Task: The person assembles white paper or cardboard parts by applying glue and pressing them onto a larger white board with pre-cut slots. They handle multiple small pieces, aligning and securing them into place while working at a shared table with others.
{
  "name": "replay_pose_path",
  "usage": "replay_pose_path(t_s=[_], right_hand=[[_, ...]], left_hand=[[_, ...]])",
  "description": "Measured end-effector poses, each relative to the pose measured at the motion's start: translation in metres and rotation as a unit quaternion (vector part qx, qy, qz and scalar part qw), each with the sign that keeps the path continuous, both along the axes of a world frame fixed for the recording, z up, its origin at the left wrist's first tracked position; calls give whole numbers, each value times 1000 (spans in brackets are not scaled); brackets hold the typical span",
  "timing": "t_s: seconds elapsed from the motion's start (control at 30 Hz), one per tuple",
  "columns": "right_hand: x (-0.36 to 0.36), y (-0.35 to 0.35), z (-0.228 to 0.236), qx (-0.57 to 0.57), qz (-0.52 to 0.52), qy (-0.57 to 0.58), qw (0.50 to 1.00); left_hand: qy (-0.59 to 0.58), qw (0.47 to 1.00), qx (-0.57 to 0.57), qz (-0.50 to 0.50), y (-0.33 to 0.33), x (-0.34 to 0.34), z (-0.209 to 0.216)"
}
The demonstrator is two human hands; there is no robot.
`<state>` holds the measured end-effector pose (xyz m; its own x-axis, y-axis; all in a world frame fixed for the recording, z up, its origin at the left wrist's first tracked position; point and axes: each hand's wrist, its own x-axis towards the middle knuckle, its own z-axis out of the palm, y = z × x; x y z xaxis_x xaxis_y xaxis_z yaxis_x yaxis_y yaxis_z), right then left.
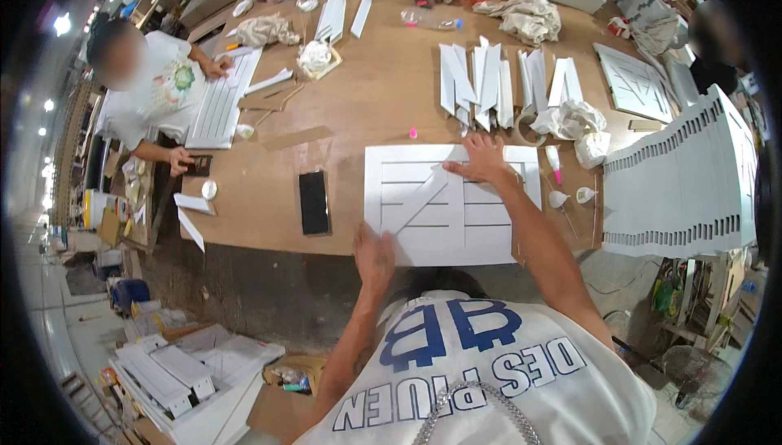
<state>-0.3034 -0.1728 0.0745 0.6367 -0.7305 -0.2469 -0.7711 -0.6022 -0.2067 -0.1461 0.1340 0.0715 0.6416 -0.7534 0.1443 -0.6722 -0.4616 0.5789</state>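
A white slatted panel (497,241) lies flat at the table's near edge, with a white upright strip across its slats. A diagonal white strip (423,200) slants over its left half. My right hand (482,160) rests at the panel's far edge with fingers spread, the thumb by the strip's upper end. Down at the near left part of the panel is my left hand (375,256), close to the strip's lower end. Motion blur smears its fingers, so whether they hold anything is unclear.
A black phone (314,203) lies left of the panel. Beyond it stand loose white strips (481,82). A glue bottle (554,165) and small white cups (559,199) sit to the right, before a tall stack of white panels (676,176). A co-worker (159,86) handles another panel at left.
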Motion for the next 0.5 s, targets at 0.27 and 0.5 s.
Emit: replay_pose_path(t_s=[0.27, 0.5], right_hand=[[9, -3, 7, 53, -43, 21, 997], [-10, -13, -37, -3, -38, -113, 993]], left_hand=[[-69, 968, 14, -241, -74, -36, 35], [-76, 940, 84, -322, -200, 25, -6]])
